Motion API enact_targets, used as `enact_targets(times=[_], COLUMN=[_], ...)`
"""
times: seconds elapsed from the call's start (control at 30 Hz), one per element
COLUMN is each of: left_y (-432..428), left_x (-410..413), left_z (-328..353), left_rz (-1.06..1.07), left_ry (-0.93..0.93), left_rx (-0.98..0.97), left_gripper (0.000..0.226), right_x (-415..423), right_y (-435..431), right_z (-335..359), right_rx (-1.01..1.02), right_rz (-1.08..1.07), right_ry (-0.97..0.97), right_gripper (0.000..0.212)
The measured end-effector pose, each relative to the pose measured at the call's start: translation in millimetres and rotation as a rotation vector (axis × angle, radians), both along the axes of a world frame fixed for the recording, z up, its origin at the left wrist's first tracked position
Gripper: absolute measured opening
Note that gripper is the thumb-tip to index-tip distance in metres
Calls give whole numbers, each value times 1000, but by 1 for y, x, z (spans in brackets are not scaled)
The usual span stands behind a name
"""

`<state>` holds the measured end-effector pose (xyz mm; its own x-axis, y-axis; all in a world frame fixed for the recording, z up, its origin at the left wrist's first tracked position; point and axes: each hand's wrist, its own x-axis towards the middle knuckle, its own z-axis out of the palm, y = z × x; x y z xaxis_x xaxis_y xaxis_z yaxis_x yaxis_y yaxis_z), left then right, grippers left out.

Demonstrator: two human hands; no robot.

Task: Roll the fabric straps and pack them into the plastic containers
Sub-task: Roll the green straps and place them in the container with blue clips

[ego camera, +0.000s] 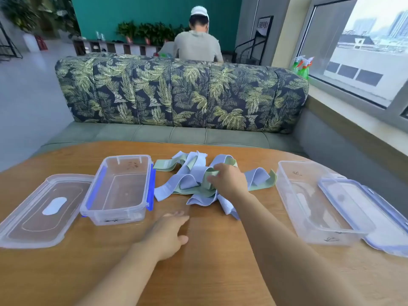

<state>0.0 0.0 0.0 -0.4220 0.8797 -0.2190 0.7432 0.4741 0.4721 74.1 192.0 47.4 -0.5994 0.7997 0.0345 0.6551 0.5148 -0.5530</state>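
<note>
My tangled fabric straps (187,182) are pale blue and mint green, on the honey-brown wooden table (209,272). The left clear plastic container (119,191) has bright blue clips (151,186); the right clear plastic container (295,195) has a pale lilac-trimmed lid (364,215). At the far side, the padded sofa back (181,93) is dark navy with a green-and-cream fern-leaf print.

On the round wooden table (209,272), a pile of pale blue and green fabric straps (189,180) lies between a clear plastic box with blue clips (119,191) on the left and a second clear plastic box (309,202) on the right. One clear flat lid (42,213) lies left of the left box; another clear lid (364,213) overlaps the right box's right edge. The right hand (229,182) grips the pile, and the left hand (170,233) lies before it.
</note>
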Motion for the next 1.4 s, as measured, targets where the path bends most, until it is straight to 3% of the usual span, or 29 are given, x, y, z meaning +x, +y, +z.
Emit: enact_targets(times=[0.13, 0.27, 0.5, 0.63, 0.77, 0.87, 1.0, 1.1, 1.2, 1.4], left_y=[5, 10, 6, 3, 1, 7, 27, 47, 62, 69], left_x=[-8, -1, 0, 3, 6, 8, 30, 60, 76, 70], left_z=[-4, 5, 9, 10, 11, 16, 35, 51, 58, 55], left_rz=[13, -18, -15, -5, 25, 215, 517, 571, 620, 781], left_ry=[23, 64, 51, 23, -21, -184, -463, -932, -1213, -1276], left_rx=[-26, -69, -90, -95, -103, 17, 342, 330, 291, 439], left_gripper=[63, 63, 63, 63, 63, 52, 4, 17, 28, 3], right_x=[-17, -16, 26, 63, 87, 99, 107, 104, 98, 98], right_y=[0, -6, 6, 16, 18, 13, -15, -46, -64, -71], right_z=[-10, -13, 39, 63, 82, 87, 53, 21, 3, 1], right_rx=[11, 70, -99, -183, -312, -389, -553, -773, -853, -788], right_rz=[-137, -192, -197, -192, -153, -138, -221, -303, -293, -110], right_ry=[-117, -82, 221, 412, 470, 396, 423, 529, 607, 578], right_gripper=[16, 21, 37, 30, 26, 21, 7, 30, 41, 45])
